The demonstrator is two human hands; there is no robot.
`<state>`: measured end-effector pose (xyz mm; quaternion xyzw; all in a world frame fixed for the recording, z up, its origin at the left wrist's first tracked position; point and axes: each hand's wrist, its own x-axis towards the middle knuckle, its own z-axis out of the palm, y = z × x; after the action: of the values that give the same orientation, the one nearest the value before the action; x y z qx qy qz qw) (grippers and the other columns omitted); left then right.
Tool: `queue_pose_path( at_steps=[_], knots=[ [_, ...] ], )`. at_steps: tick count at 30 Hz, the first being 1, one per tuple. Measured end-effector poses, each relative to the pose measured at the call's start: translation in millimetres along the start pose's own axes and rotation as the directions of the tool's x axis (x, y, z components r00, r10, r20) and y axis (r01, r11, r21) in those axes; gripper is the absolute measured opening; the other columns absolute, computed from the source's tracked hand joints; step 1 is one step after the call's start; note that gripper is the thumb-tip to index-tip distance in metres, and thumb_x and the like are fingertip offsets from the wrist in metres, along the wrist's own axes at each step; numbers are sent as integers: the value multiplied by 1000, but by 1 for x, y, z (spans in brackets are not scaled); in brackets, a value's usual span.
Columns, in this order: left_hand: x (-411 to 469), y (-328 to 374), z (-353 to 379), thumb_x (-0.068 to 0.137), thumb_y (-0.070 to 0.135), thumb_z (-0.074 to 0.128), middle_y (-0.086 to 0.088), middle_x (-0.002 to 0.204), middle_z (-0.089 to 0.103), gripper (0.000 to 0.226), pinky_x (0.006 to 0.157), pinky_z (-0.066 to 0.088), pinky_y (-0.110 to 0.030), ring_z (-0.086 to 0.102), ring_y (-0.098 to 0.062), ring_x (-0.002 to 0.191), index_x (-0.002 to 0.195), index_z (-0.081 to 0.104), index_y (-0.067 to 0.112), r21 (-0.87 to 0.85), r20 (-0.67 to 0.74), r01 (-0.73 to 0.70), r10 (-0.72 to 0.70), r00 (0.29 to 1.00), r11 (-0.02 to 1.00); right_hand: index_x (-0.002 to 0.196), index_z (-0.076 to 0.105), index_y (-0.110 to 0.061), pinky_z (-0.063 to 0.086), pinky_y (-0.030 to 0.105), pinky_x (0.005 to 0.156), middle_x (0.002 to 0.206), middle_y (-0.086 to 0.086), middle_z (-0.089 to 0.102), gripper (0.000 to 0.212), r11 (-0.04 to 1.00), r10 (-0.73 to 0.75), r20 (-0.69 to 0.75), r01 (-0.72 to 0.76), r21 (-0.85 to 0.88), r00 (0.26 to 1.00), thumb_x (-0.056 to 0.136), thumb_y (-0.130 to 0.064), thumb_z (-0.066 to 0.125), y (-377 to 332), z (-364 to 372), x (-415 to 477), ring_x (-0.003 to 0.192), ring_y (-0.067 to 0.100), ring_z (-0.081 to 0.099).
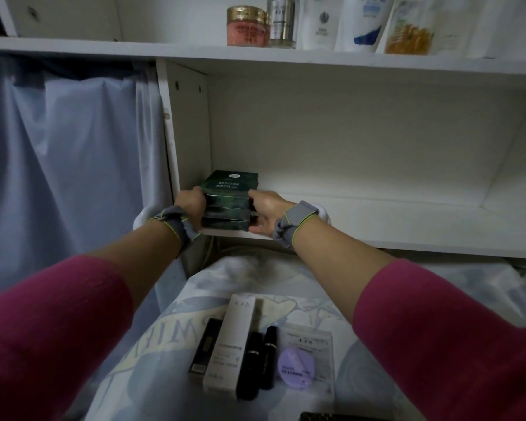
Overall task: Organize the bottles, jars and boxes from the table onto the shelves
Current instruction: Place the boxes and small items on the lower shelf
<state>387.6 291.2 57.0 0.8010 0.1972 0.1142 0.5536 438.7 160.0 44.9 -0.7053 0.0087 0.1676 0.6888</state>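
Observation:
A stack of three dark green boxes (229,189) sits at the left front of the lower white shelf (377,220). My left hand (192,205) grips the stack's left side and my right hand (266,212) holds its right side, fingers curled around the boxes. On the cloth-covered table (170,335) below lie a tall white box (230,341), a dark slim box (205,346), two black tubes (260,360) and a clear packet with a purple puff (307,360).
The upper shelf (255,54) holds a pink jar with a gold lid (247,25), a clear jar (281,22) and several white bottles and pouches (362,22). A pale blue curtain (64,165) hangs at the left. The lower shelf stretches bare to the right.

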Motion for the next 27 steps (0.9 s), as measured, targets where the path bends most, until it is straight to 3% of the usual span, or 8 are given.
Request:
queue_pose_path(
  at_steps=[1, 3, 5, 8, 13, 19, 25, 27],
  knots=[
    [-1, 0, -1, 101, 20, 35, -25, 142, 44, 45, 36, 41, -9, 46, -37, 129, 139, 38, -5, 0, 10, -2, 2, 1000, 1000, 118, 59, -15, 51, 51, 94, 125, 10, 62, 32, 1000, -1, -6, 1, -3, 1000, 93, -29, 45, -1, 0, -4, 113, 29, 60],
    [-9, 3, -5, 93, 11, 54, -26, 136, 48, 48, 77, 53, -18, 48, -38, 126, 136, 40, -5, 62, -6, -19, 19, 1000, 998, 122, 57, -14, 51, 50, 95, 125, 11, 61, 33, 1000, -9, -27, 9, -2, 1000, 95, -29, 42, -2, 0, -8, 113, 30, 60],
    [-17, 4, -7, 88, 3, 59, -28, 132, 50, 49, 93, 46, -28, 49, -40, 124, 132, 42, -8, 160, -15, -83, 87, 996, 984, 120, 56, -13, 53, 45, 92, 127, 11, 60, 32, 1000, -20, -53, 19, -16, 998, 97, -29, 40, -5, -1, -18, 113, 31, 60],
    [-28, 14, -8, 95, 2, 46, -28, 132, 51, 35, 87, 47, -25, 49, -39, 124, 128, 46, -10, 191, -74, -81, 97, 993, 978, 111, 55, -14, 53, 34, 68, 132, 15, 56, 25, 998, -33, -76, 29, -58, 997, 100, -25, 36, -13, -4, -40, 109, 32, 58],
    [-57, 26, -18, 89, 0, 55, -26, 126, 55, 32, 96, 42, -37, 52, -38, 120, 119, 52, -11, 209, -34, -144, 155, 987, 967, 137, 46, -4, 46, 40, 87, 136, 19, 49, 39, 993, -67, -92, 58, -101, 993, 103, -16, 33, -25, -14, -72, 128, 37, 47],
    [-100, 41, -25, 90, 1, 55, -24, 125, 57, 29, 95, 41, -35, 52, -37, 119, 117, 54, -10, 238, 2, -189, 194, 981, 953, 143, 34, -15, 46, 38, 82, 145, 15, 37, 46, 987, -68, -102, 53, -149, 992, 102, -34, 35, -33, -17, -110, 129, 33, 42],
    [-140, 56, -30, 89, 1, 57, -23, 128, 56, 34, 95, 42, -34, 52, -35, 121, 121, 52, -9, 393, 81, -234, 220, 972, 889, 141, 39, -11, 44, 44, 104, 143, 22, 40, 46, 969, -77, -110, 48, -242, 991, 101, -34, 43, -38, -31, -153, 130, 35, 43],
    [-156, 58, -26, 93, 4, 52, -22, 131, 54, 34, 87, 47, -26, 53, -32, 120, 125, 50, -8, 299, 82, -201, 184, 979, 933, 134, 44, -13, 44, 45, 104, 139, 21, 43, 39, 952, -83, -122, 43, -302, 989, 100, -31, 45, -37, -35, -172, 129, 35, 45]
  ],
)
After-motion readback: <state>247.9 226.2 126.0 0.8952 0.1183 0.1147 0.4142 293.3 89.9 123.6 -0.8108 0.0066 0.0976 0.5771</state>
